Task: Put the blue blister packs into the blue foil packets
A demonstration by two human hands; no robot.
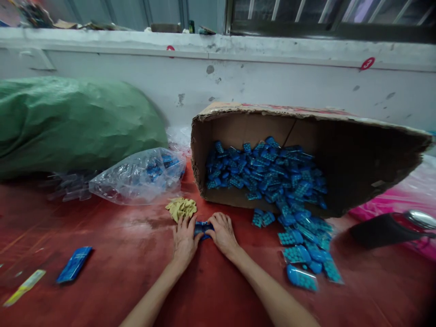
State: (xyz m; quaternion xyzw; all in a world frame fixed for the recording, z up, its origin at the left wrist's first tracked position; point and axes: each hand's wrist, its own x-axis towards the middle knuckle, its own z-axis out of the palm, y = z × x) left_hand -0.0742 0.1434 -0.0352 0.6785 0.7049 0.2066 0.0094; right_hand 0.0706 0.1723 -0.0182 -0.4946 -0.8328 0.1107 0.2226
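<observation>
A small dark-blue packet (203, 230) lies on the red tabletop between my two hands. My left hand (184, 238) has its thumb and fingers on the left end of the packet. On its right end, my right hand (223, 235) grips with the thumb at the near edge and the fingers bent over it. My fingers and the low contrast hide much of the packet, so its print cannot be read. A crumpled yellowish cloth or glove (182, 208) sits just beyond my left fingertips.
A cardboard box (252, 122) on its side spills blue-capped clear packs of turquoise beads (296, 254). Leftward are a clear plastic bag (119, 181), a green sack (78, 122), a blue packet (74, 265) and a yellow cutter-like strip (25, 287). A dark flask (388, 229) stands right.
</observation>
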